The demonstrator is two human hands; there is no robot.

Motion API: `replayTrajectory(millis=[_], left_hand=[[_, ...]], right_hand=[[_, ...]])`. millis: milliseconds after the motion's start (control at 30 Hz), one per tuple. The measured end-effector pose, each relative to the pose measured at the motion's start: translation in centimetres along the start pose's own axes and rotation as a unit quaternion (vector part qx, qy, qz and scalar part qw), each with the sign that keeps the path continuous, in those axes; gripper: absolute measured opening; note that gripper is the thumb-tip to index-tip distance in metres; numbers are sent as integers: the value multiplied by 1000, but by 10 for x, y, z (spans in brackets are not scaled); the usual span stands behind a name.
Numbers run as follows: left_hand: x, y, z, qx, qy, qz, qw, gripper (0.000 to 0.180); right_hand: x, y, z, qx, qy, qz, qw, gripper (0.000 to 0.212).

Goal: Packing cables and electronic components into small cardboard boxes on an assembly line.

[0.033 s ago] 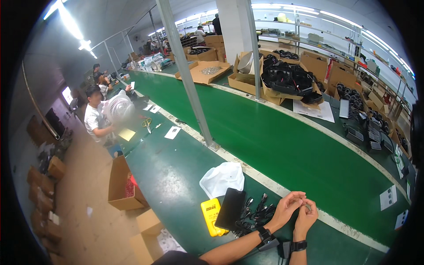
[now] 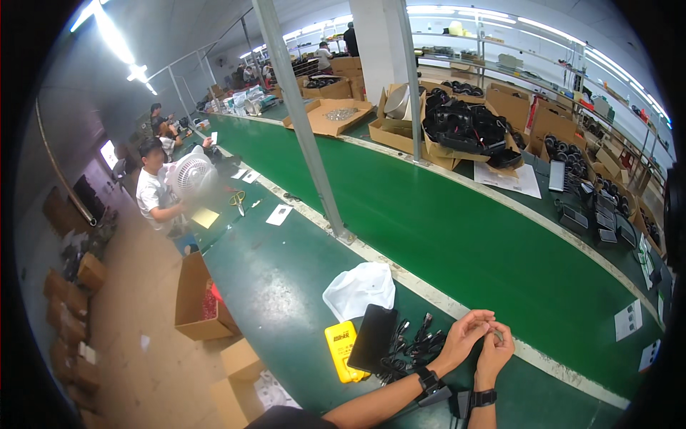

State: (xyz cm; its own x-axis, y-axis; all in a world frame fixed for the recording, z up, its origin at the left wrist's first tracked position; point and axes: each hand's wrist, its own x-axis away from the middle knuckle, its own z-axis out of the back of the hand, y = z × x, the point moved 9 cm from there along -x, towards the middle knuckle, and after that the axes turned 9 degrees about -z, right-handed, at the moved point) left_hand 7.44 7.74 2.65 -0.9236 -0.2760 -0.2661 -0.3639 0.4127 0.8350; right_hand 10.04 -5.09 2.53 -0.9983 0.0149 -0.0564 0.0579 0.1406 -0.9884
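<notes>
My left hand (image 2: 464,340) and my right hand (image 2: 495,354) meet at the fingertips above the near edge of the green conveyor belt (image 2: 457,236). Their fingers are bent and pressed together. Anything pinched between them is too small or hidden to make out. Each wrist wears a black strap with a dark block. Left of my left hand lies a heap of black cables (image 2: 421,345) with plugs. Beside the heap are a black smartphone (image 2: 374,339), a yellow box-like device (image 2: 343,349) partly under it, and a crumpled white plastic bag (image 2: 361,289).
A metal post (image 2: 304,121) rises from the belt's near rail. Along the bench (image 2: 264,275) lie yellow-handled scissors (image 2: 237,200) and paper cards. A co-worker holds a white fan (image 2: 193,174). Open cartons (image 2: 196,300) stand at the lower left; a carton of black parts (image 2: 468,129) sits across the belt.
</notes>
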Motion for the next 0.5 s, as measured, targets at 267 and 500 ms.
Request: replayTrajectory(millis=[267,500], left_hand=[[0,1,0,-10,-1,-5,1000,30],[2,7,-2,-17,-3,-3,1000,30]], right_hand=[[3,-6,-2,8,-4,-13,1000,12],[1,2,0,-6,-4,-9,1000,12]])
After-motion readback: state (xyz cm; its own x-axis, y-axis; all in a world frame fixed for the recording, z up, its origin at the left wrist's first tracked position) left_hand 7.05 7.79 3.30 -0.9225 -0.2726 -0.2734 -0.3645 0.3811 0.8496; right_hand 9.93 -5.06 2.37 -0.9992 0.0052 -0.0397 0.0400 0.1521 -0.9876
